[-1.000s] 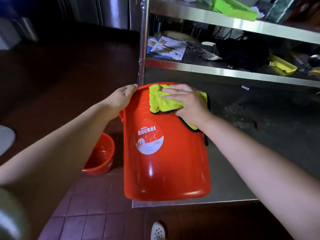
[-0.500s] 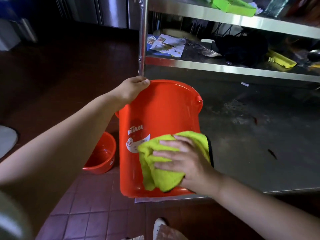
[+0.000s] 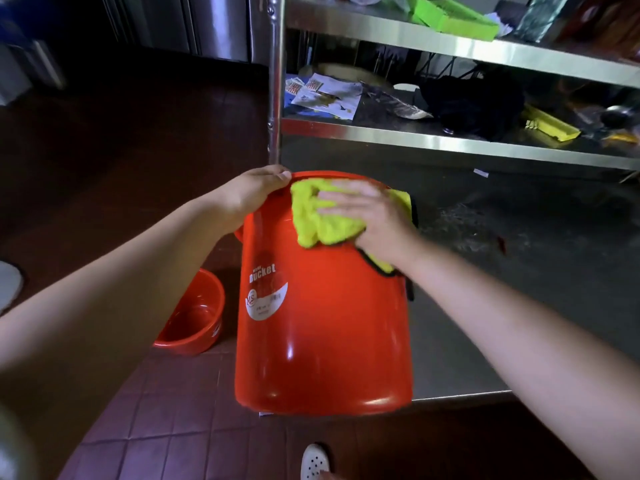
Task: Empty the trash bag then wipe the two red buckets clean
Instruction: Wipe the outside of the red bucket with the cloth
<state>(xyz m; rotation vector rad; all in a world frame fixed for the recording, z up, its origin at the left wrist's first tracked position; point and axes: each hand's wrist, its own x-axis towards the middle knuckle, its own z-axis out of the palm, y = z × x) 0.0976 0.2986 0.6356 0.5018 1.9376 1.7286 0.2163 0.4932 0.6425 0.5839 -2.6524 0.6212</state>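
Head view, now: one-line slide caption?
Left hand grips the rim of the large red bucket while the right hand presses a yellow cloth against its upper side.

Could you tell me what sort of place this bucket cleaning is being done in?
Probably a commercial kitchen's back or storage area: a stainless steel shelving rack with cluttered shelves, a steel worktop under the red bucket, and a dark red tiled floor.

Red bucket (image 3: 325, 341), white label; yellow-green cloth (image 3: 313, 220), seemingly black-edged.
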